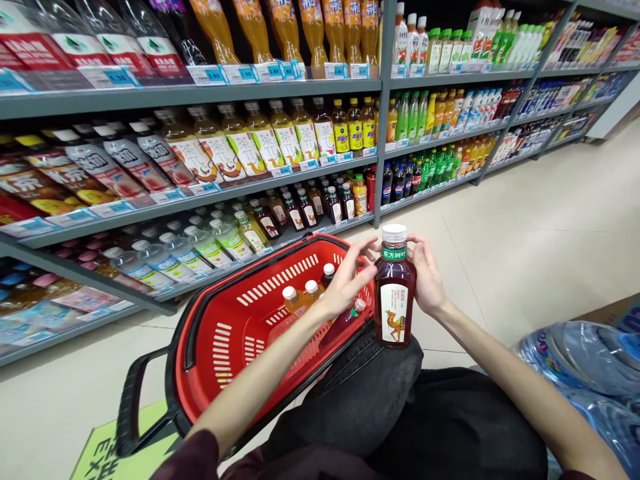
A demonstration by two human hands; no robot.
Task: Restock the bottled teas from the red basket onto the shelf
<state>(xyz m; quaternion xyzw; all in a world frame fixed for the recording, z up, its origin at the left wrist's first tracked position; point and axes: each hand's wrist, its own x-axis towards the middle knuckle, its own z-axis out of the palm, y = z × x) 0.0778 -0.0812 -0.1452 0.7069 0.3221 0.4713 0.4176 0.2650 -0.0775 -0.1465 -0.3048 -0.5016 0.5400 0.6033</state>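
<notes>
An upright bottle of dark reddish-brown tea [395, 287] is in front of my knees, with a white cap, a green neck band and a camel on its white label. My right hand [427, 277] grips its right side, some fingers hidden behind it. On the other side, my left hand [351, 275] has curved fingers at the bottle's shoulder, the thumb against its edge. Below my left forearm stands a red shopping basket [210, 327] with a black rim. Inside are amber bottles with white caps [296, 301], a dark bottle [328, 273] and one with a pinkish cap [358, 307].
Drink shelves [320, 88] run along the left and back, filled with bottles and price tags. Large clear water jugs [580, 360] stand at the right. A green floor sign [95, 447] lies under the basket's handle [131, 400]. Tiled floor [525, 247] stretches to the right.
</notes>
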